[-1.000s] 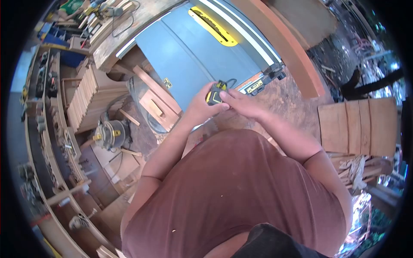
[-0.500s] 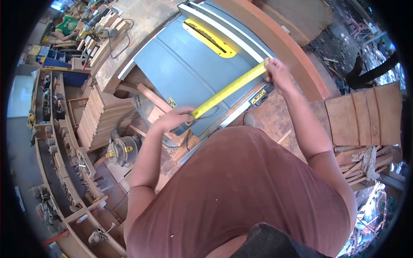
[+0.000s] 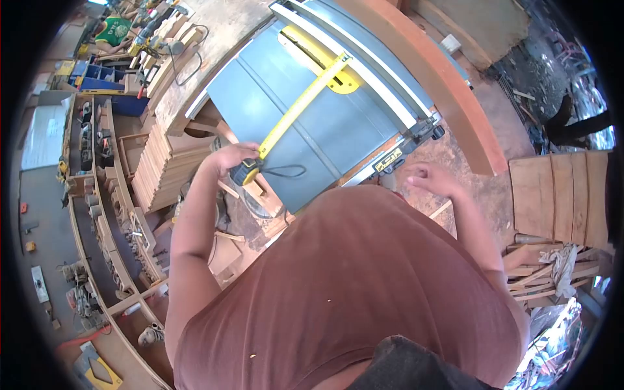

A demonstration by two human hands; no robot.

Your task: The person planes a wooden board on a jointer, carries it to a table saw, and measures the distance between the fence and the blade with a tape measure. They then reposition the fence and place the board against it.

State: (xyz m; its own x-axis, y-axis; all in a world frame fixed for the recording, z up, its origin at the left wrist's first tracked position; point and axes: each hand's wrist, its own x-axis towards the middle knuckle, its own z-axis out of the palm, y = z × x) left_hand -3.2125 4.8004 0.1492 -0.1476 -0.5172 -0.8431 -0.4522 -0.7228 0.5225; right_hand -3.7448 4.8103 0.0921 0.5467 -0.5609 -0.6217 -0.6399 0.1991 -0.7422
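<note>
My left hand [image 3: 234, 158] grips a yellow-and-black tape measure [image 3: 244, 173] over the near left corner of a table saw [image 3: 250, 91]. From its case the yellow tape blade [image 3: 302, 103] stretches out across the blue-grey top, its far end at the saw's yellow throat plate [image 3: 296, 44], close to the pale fence [image 3: 380, 90]. A dark strap loops from the case. My right hand [image 3: 434, 180] is off the tape, with fingers loosely bent and apart and nothing visible in them. It hovers beside the saw's front rail, near a yellow-labelled fence clamp [image 3: 390, 160].
A long curved reddish board [image 3: 455, 97] lies along the saw's right side. Stacked wood strips [image 3: 153, 172] and tool shelves [image 3: 91, 227] fill the left. Wooden panels [image 3: 559, 198] stand at right. Far left, a person in a green shirt [image 3: 114, 31] is among tools.
My right hand has let go of the tape's end and drawn back toward me. The blade's free end now points farther away, toward the throat plate. My left hand has shifted left with the case.
</note>
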